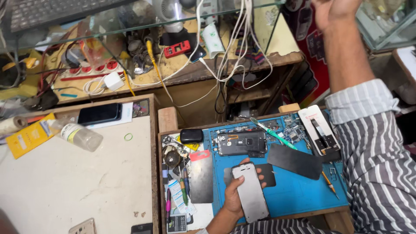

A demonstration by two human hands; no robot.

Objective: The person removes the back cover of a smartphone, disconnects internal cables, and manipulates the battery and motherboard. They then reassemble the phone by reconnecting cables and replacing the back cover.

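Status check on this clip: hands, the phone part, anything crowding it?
Left hand grips grey phone panel over blue mat. Right hand raised high, contents not visible. Opened phone and black sheet lie close behind.

Lying on the pale counter (65, 182): clear plastic bottle (81, 137) on its side, dark phone (99, 114), yellow card (29, 135), green rubber band (128, 137); red power strip (93, 68) on the shelf behind.

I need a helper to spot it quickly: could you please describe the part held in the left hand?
On the blue work mat, the left hand holds a grey phone panel by its edge. Unlike the opened phone above, it is thin, plain and lifted off the mat.
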